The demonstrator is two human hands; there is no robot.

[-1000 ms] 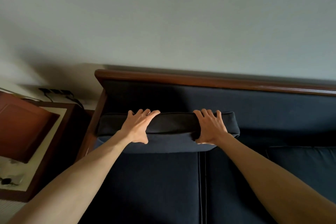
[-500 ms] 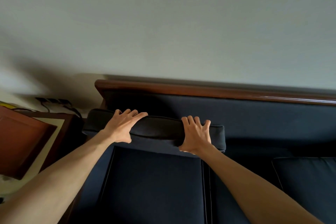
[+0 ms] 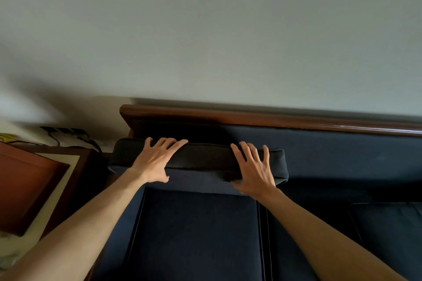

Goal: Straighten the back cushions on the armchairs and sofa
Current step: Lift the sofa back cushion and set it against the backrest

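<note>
Both hands, left [image 3: 157, 162] & right [image 3: 255, 171], flat, grip wide atop boxy navy fabric cushion [image 3: 201, 162].

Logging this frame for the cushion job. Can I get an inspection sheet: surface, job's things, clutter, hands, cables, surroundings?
Surface: dark blue sofa with a wooden top rail; seat cushions lie flat below.
Job's things: one back cushion at the sofa's left end, leaning forward off the backrest, gap behind it in shadow.
Clutter: nothing seen on the sofa.
Hands: left hand and right hand rest on the cushion's top edge, fingers spread over it, thumbs on its front face.
Cables: dark plugs and cords along the wall, left of the sofa.
Surroundings: plain pale wall; wooden side table at left, something yellow behind it, too small to tell.
</note>
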